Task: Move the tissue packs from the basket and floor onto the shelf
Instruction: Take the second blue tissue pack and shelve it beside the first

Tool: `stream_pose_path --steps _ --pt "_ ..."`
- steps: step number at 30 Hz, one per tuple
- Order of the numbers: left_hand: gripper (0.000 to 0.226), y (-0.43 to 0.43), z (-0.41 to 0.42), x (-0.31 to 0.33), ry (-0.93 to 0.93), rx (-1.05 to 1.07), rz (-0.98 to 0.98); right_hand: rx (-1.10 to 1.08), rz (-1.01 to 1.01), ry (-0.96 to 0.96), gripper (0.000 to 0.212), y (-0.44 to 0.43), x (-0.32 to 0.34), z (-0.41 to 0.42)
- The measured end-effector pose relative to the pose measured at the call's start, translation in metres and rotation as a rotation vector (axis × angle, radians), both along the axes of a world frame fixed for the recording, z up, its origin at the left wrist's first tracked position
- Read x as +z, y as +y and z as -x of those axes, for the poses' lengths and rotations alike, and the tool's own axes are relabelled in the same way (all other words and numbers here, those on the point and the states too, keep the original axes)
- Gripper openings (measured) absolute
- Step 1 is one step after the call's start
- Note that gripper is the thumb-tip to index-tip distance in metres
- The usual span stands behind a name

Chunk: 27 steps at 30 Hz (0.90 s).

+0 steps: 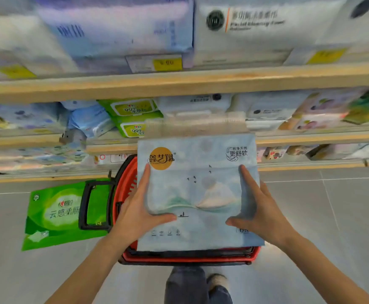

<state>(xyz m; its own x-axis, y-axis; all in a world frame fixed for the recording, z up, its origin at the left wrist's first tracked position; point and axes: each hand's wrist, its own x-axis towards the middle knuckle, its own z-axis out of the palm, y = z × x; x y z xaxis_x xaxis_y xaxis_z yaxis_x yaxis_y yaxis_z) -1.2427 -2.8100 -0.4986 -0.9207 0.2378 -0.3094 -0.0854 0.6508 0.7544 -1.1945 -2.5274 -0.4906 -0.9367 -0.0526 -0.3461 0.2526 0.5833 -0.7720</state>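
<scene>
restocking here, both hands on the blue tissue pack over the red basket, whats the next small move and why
Probably lift the blue tissue pack up and forward toward the shelf. The left hand and right hand already clamp its two sides, and it sits above the red basket, so the grip looks set. The green pack on the floor can wait.

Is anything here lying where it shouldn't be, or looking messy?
Yes: a green tissue pack lies flat on the floor tiles, left of the red basket and partly under its black handle, rather than on the shelf. The pale blue pack held in both hands looks fine.
</scene>
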Motion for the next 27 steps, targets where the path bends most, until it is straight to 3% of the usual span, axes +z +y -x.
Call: stream_pose_path --steps 12,27 --pt "0.123 0.002 -0.025 0.253 0.289 -0.179 -0.109 -0.103 -0.150 0.319 0.122 0.010 0.258 -0.055" --pt "0.122 0.003 -0.041 0.550 0.869 -0.206 -0.193 -0.141 -0.245 0.874 0.115 0.004 0.542 -0.090"
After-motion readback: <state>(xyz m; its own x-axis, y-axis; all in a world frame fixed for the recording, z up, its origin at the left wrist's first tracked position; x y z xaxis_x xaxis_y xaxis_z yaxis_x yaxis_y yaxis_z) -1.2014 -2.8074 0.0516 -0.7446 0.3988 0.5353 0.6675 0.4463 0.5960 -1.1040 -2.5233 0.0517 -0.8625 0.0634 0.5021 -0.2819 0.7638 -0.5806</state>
